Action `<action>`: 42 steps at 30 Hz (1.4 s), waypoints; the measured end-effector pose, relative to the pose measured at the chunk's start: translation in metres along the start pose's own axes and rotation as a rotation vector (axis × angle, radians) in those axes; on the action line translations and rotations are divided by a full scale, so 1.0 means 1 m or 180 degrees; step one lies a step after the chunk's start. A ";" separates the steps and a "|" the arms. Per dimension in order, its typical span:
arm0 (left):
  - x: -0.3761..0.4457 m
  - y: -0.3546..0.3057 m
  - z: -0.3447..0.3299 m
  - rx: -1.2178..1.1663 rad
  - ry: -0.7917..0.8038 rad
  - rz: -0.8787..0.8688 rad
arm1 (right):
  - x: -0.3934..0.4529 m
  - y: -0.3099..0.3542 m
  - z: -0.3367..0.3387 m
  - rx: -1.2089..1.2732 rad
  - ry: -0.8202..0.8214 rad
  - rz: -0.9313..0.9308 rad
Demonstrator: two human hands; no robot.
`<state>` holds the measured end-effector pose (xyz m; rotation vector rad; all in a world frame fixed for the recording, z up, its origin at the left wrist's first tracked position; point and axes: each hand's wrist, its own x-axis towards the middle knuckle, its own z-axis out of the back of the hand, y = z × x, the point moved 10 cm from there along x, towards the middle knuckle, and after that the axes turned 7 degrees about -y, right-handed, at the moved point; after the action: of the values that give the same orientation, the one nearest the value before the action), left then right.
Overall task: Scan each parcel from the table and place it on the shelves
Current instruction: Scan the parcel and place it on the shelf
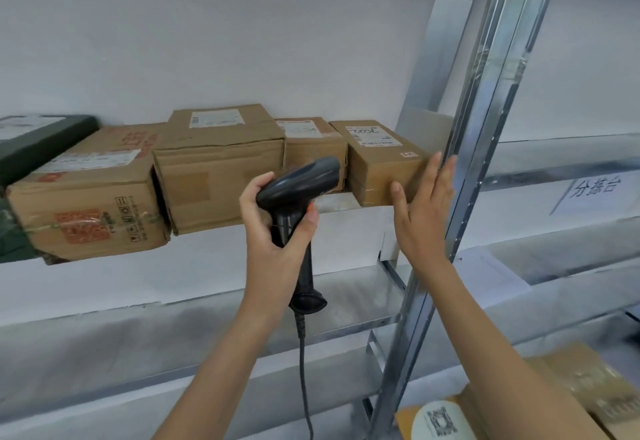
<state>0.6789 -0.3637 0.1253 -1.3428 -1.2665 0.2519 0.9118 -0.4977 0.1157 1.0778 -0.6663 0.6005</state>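
Single head-worn wide-angle view, taken from the person's eye level and facing forward and slightly down into a grey metal shelving unit [491, 135] at arm's reach, its upright post bowed by the lens. The row of brown cardboard parcels [221, 176] on the white-lined shelf lies across the middle of the frame, close to the camera. Both bare forearms enter from the lower edge, the left hand [277, 228] and right hand [420, 218] near centre.
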 end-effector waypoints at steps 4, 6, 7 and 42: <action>-0.016 0.020 -0.035 0.0023 0.0367 0.0091 | -0.017 -0.020 0.023 -0.0113 -0.0069 -0.0037; -0.026 0.032 -0.058 0.0079 0.0584 0.0151 | -0.029 -0.043 0.035 -0.0238 0.0009 -0.0162; -0.032 0.040 -0.069 0.0093 0.0693 0.0197 | -0.037 -0.058 0.041 -0.0332 0.0070 -0.0246; -0.255 0.258 -0.149 0.0931 0.1689 0.2392 | -0.366 -0.365 0.132 -0.2397 0.2523 -0.2973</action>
<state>0.8268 -0.5639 -0.1777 -1.4496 -0.2368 0.5347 0.9094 -0.7929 -0.3283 0.2832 0.3299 -0.0901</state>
